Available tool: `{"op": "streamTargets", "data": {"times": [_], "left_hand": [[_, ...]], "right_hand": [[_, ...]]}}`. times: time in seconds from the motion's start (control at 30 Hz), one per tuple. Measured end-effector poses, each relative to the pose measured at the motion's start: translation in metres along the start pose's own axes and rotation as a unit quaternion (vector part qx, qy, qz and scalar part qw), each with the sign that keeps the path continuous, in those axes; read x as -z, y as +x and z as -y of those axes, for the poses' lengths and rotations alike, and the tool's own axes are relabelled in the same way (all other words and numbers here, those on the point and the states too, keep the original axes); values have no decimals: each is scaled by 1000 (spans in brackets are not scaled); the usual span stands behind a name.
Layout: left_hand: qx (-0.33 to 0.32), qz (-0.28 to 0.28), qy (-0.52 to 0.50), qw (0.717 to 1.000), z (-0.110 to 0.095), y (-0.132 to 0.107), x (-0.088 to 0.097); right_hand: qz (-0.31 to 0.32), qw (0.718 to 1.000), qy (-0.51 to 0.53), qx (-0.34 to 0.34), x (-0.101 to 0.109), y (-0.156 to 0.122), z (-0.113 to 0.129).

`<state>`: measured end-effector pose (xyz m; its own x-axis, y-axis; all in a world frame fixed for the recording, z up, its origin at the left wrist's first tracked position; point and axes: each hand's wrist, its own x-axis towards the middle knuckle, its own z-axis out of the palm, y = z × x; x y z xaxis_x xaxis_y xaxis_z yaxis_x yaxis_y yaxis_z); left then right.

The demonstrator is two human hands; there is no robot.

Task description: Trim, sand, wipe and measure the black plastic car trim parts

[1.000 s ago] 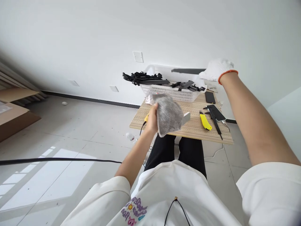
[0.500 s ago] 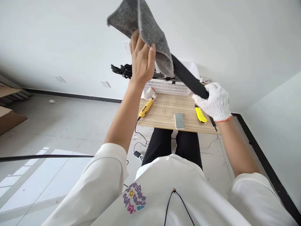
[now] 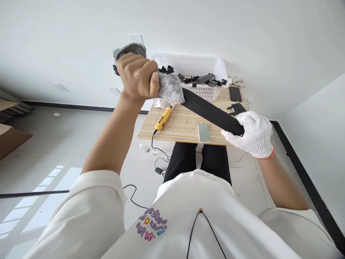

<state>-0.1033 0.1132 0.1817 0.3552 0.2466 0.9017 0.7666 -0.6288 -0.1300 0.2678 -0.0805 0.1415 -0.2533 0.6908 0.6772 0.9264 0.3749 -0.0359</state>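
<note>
My bare left hand is closed around a fuzzy grey cloth, which wraps over a long black strip. At the strip's lower right end, my right hand, in a white knit glove with an orange cuff, grips it. The strip slants down from left to right above the table; its far left end is hidden by the cloth and my left hand. What exactly the black strip is, I cannot tell.
On the wooden table lie a yellow corded tool, a pale flat rectangle and a black phone-like slab. A white plastic basket holds several black parts. A cable hangs to the floor.
My left hand has come down and left, and its fingers now wrap the cloth around the strip. My right hand has dropped slightly to the right, still holding the strip's end.
</note>
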Motion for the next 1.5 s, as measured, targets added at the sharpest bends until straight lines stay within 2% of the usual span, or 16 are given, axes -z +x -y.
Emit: {"op": "streamTargets", "data": {"times": [0.13,0.3,0.4,0.5,0.57,0.6,0.67,0.73,0.87,0.93,1.0,1.07,1.17,1.27,1.43,1.5], "left_hand": [[-34,-17,25,999,-12,7,6],[-68,76,38,994,-24,2,9],[-95,96,44,990,-13,-8,20],[-103,80,69,989,14,-20,47],[-71,70,89,991,33,-30,69],[-50,60,98,992,41,-35,79],[-20,54,99,993,51,-44,96],[20,75,94,993,53,-51,103],[128,150,74,978,46,-61,95],[148,179,57,971,42,-65,86],[134,191,42,971,38,-70,75],[101,192,30,976,31,-75,64],[56,188,23,980,17,-82,46],[31,190,30,981,3,-87,32],[3,203,33,979,-17,-92,21],[-11,197,39,980,-27,-94,16]], "right_hand": [[-3,999,25,-22,-8,1,16],[21,998,40,-34,-15,11,37],[46,997,45,-45,-27,6,50],[-10,996,34,-77,-48,-20,60],[-34,993,36,-106,-64,-44,61],[-11,993,55,-99,-72,-55,60],[130,982,134,-26,-88,-68,56],[203,963,176,6,-100,-70,52],[159,967,192,-59,-118,-53,46],[134,952,246,-121,-122,-46,42],[106,892,382,-218,-122,-42,38],[78,790,522,-310,-117,-38,34],[134,622,668,-385,-102,-33,27],[164,495,740,-426,-87,-31,19],[93,475,727,-487,-82,-35,16],[47,449,710,-540,-87,-36,19]]}}
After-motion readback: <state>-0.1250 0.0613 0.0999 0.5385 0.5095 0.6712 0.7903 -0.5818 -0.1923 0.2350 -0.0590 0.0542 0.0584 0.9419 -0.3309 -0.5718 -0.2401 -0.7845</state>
